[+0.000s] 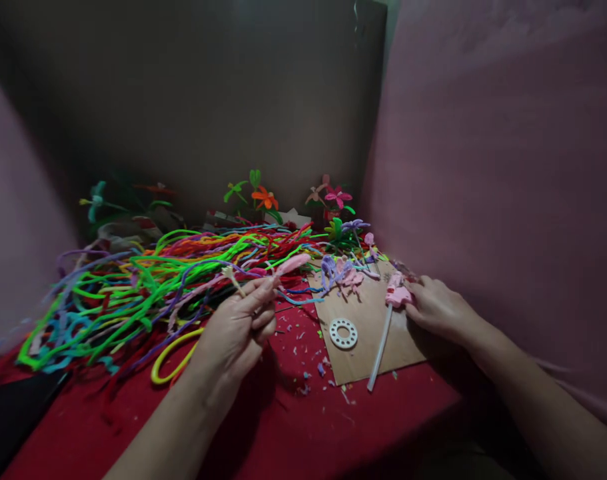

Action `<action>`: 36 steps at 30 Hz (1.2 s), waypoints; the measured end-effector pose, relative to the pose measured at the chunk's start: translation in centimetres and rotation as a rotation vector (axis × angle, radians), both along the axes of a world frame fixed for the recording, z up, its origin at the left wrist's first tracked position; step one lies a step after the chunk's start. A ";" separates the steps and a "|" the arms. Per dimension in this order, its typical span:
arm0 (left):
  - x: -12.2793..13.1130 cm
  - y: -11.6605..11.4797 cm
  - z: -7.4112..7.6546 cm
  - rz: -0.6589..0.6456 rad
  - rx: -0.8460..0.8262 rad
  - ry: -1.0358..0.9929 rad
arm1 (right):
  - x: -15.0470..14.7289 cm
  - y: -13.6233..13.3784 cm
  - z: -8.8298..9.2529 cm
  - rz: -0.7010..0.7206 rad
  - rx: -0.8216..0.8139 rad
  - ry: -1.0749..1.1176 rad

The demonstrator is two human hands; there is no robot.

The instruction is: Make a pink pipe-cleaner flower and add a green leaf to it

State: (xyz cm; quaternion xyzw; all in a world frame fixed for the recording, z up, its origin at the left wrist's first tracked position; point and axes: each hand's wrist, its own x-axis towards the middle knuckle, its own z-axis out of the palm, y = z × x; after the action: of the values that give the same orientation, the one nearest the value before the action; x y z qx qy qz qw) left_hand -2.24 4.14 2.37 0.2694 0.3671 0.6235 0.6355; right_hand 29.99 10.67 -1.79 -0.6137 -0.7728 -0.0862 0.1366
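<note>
My left hand (243,323) is closed on a pink pipe-cleaner petal (293,265), pinched between thumb and fingertip. A thin stem with a pale yellow tip (229,273) also sticks out of this hand. On the right, my right hand (436,303) has its fingers around the handle of a pink glue gun (398,291). A translucent glue stick (380,350) runs out of the gun toward the table's front edge. Under the gun lies a cardboard sheet (358,363), with a white ring with holes (343,333) on it.
A big heap of coloured pipe cleaners (148,287) covers the left and middle of the red cloth (303,427). Purple and pink petals (340,273) lie at the cardboard's far edge. Finished pipe-cleaner flowers (266,198) stand behind. A pink wall-like sheet (508,167) rises on the right.
</note>
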 end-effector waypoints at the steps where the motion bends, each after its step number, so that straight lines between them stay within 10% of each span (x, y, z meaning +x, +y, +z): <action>1: 0.2 -0.1 0.0 -0.031 -0.007 -0.015 | -1.1 -0.5 0.7 0.037 0.045 0.063; 6: 1.4 -0.8 -0.1 -0.103 -0.014 -0.055 | -10.5 -3.4 3.5 0.552 -0.314 0.955; 12: 2.2 -1.1 -0.6 -0.078 -0.012 -0.021 | -18.1 -3.5 2.9 0.624 -0.613 1.745; 36: 1.5 -0.6 -1.0 0.148 0.252 0.827 | -16.6 -3.3 2.6 0.672 -0.622 1.861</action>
State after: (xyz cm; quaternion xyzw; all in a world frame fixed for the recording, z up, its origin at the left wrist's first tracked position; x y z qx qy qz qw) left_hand -0.72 3.53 1.36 0.5449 0.5300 0.5470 0.3508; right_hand 13.40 7.37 0.80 -0.1986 -0.4809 0.6680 0.5321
